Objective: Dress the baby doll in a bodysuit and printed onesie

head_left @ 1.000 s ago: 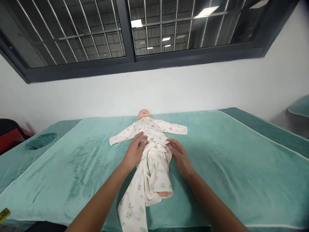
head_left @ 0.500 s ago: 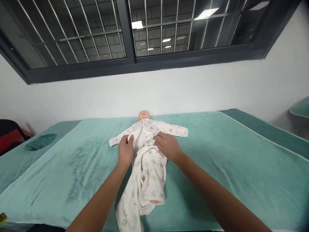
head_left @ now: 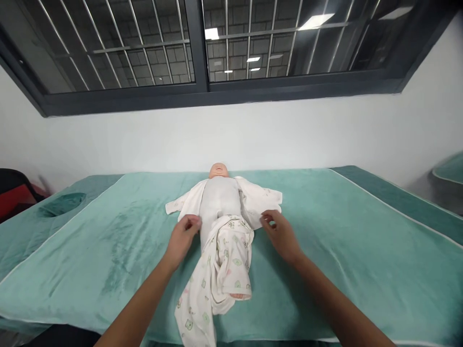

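Observation:
A baby doll (head_left: 219, 205) lies on its back, its head toward the wall. Its white printed baby shirt (head_left: 253, 197) is spread open at the front, sleeves out to both sides, baring a pale torso. Printed baby pants (head_left: 235, 260) are bunched over its lower body; one leg trails toward me, and a bit of foot shows at the other cuff. My right hand (head_left: 284, 236) pinches the lower edge of the shirt's right panel. My left hand (head_left: 183, 236) is closed at the doll's left waist, by the left panel's hem; what its fingers hold is hidden.
The doll rests on a green padded bed (head_left: 325, 270) with a round hole (head_left: 61, 205) at its left end. Behind it are a white wall (head_left: 289, 130) and a barred window (head_left: 202, 91). A red and black object (head_left: 16, 195) stands at far left.
The shirt front, closed over the torso before, now lies open. My right hand has moved right with the right panel; my left hand has moved slightly down. The view has shifted a little.

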Demonstrator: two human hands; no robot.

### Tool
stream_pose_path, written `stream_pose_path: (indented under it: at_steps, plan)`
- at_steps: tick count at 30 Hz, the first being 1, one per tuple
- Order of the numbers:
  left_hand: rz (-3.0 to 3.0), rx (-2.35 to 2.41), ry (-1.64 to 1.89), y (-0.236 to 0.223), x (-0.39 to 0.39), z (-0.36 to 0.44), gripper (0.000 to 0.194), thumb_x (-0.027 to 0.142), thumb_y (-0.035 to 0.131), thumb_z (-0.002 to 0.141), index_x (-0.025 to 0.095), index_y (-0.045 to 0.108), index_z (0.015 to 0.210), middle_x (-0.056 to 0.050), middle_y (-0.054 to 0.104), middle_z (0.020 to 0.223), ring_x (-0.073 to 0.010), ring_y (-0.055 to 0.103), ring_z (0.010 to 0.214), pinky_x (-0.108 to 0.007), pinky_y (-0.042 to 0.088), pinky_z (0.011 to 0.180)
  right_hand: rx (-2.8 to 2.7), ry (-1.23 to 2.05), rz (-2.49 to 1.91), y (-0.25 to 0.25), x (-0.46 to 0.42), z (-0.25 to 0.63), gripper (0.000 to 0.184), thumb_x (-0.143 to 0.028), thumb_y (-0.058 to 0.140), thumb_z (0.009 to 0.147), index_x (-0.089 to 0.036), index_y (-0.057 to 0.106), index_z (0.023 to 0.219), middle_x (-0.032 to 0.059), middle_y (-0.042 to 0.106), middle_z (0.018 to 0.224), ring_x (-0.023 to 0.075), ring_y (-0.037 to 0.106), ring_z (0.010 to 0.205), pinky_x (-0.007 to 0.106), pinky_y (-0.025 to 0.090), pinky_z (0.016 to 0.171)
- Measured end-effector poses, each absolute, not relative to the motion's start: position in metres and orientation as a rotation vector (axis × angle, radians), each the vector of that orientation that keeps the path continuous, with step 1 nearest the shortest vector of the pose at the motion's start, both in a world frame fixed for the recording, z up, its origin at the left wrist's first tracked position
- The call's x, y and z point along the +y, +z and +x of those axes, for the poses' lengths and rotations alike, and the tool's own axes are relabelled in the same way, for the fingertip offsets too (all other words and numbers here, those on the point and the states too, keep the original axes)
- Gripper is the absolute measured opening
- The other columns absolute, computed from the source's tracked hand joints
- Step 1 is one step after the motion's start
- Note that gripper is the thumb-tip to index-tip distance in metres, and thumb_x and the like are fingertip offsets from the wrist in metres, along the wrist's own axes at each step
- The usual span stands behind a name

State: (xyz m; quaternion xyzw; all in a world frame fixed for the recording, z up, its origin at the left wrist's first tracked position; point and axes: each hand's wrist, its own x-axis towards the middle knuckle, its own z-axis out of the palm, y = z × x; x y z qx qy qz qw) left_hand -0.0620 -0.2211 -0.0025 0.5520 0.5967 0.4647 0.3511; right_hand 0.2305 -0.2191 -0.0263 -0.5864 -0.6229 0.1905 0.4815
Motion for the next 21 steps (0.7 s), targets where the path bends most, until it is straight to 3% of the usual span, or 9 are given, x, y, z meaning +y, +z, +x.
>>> stream_pose_path:
  at_steps: [4, 9, 13, 18, 21]
  plan:
    - [1.724, 1.312, 0.859, 0.012, -0.245, -0.056, 0.026, 0.041, 0.051, 0.085, 0.019, 0.059, 0.075, -0.001, 0.056, 0.080, -0.0174, 0.050, 0.077, -0.029, 0.038, 0.072, -1.698, 0.806, -1.208, -0.006, -0.212, 0.199, 0.018, -0.035, 0.053, 0.085, -0.021, 0.062, 0.092, 0.0031, 0.063, 0.091, 0.0177, 0.058, 0.086, 0.030, 0.045, 0.075]
    - [1.847, 1.152, 0.624, 0.017, -0.269, -0.062, 0.028, 0.044, 0.060, 0.081, 0.018, 0.056, 0.071, 0.000, 0.045, 0.086, -0.0152, 0.045, 0.078, -0.027, 0.037, 0.072, -1.977, 0.787, -1.041, 0.018, -0.207, 0.179, 0.018, -0.039, 0.064, 0.081, -0.021, 0.064, 0.086, 0.0025, 0.062, 0.089, 0.0182, 0.055, 0.087, 0.031, 0.041, 0.079]
    - [1.807, 1.148, 0.659, 0.015, -0.277, -0.057, 0.027, 0.044, 0.062, 0.080, 0.018, 0.055, 0.077, 0.000, 0.043, 0.090, -0.0144, 0.042, 0.078, -0.027, 0.037, 0.071, -2.201, 0.764, -1.021, 0.034, -0.215, 0.160, 0.025, -0.044, 0.071, 0.075, -0.023, 0.064, 0.087, 0.0011, 0.064, 0.089, 0.0195, 0.054, 0.087, 0.033, 0.038, 0.079]
    - [1.706, 1.129, 0.783, 0.020, -0.278, -0.052, 0.030, 0.038, 0.064, 0.079, 0.020, 0.060, 0.103, -0.004, 0.051, 0.104, -0.0174, 0.048, 0.087, -0.029, 0.039, 0.075, -2.139, 1.108, -0.933, 0.052, -0.222, 0.141, 0.025, -0.037, 0.073, 0.073, -0.022, 0.057, 0.085, -0.0032, 0.057, 0.083, 0.0144, 0.050, 0.077, 0.027, 0.038, 0.068]
    - [1.572, 1.006, 0.953, 0.029, -0.273, -0.053, 0.025, 0.031, 0.066, 0.078, 0.020, 0.061, 0.100, -0.004, 0.057, 0.104, -0.0185, 0.051, 0.093, -0.029, 0.039, 0.080, -1.987, 1.337, -0.827, 0.060, -0.222, 0.143, 0.028, -0.037, 0.074, 0.073, -0.021, 0.056, 0.086, -0.0026, 0.055, 0.085, 0.0138, 0.050, 0.079, 0.026, 0.039, 0.070]
